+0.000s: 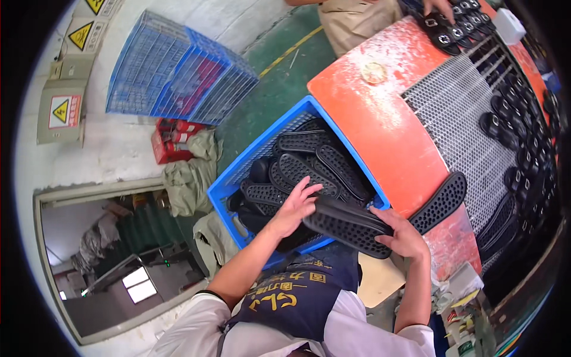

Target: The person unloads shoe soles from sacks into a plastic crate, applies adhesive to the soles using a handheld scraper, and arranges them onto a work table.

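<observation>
My right hand is closed round one end of a small stack of black shoe soles, whose undersides are covered in round hollows. Beside the other end of that stack, my left hand is raised with its fingers spread; whether it touches the soles I cannot tell. Both hands are over the near side of a blue plastic crate, which holds many more loose black soles. Another black sole lies to the right, across the orange table's edge and a metal mesh belt.
The mesh belt runs through the orange table and carries rows of black shoe parts. Across the table, another person's hand reaches among similar parts. Blue stacked crates and red extinguishers stand left.
</observation>
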Tool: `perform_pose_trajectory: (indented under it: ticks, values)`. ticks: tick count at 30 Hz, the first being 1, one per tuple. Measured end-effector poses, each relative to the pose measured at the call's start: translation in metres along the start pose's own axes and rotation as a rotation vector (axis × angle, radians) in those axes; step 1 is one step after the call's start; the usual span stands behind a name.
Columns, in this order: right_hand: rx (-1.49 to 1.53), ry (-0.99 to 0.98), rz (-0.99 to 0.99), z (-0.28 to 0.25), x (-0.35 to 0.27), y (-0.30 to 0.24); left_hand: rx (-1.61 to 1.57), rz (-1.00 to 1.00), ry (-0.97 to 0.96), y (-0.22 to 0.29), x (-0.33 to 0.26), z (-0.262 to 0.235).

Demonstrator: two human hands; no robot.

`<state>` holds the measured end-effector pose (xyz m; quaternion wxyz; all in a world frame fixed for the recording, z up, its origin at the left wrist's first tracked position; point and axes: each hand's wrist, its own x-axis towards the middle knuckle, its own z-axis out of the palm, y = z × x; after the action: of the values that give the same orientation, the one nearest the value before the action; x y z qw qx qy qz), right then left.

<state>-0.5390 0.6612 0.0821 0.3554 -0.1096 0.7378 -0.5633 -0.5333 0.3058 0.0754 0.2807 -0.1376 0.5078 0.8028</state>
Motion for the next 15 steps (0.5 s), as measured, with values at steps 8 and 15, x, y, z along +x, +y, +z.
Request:
perform_pose_trajectory:
  ticks: [8, 15]
  values:
    - [-0.568, 0.196, -0.376, 0.041, 0.128, -0.068, 0.771, -0.167, 0.246, -0.036, -0.045, -0.016]
    - [-0.551, 0.270, -0.421, 0.112, 0.174, -0.038, -0.013, 0.083, 0.442, -0.062, 0.002, -0.027]
